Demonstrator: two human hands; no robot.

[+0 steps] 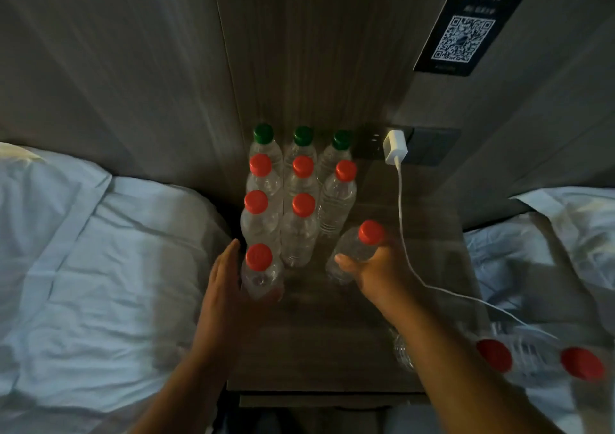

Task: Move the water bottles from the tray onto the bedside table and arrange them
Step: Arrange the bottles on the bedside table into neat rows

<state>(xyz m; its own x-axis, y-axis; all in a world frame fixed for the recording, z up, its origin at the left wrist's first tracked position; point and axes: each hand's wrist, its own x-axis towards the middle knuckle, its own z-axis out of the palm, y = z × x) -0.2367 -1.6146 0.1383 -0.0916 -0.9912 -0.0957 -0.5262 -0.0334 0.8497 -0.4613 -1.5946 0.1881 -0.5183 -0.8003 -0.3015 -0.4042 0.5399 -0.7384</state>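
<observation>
While your right hand (376,268) curls round a tilted red-capped bottle (351,250) just right of the standing rows (299,233) on the bedside table (316,350), your left hand (223,287), fingers straight, thumb wrapped, holds the upright bottle (261,275) at the rows' front-left corner.

Clear water bottles (301,230), red or green caps, rows on bedside table (316,333), one tilted

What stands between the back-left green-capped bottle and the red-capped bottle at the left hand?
Two bottles in line: the rear red-capped bottle and the front red-capped bottle, as the head view shows.
</observation>
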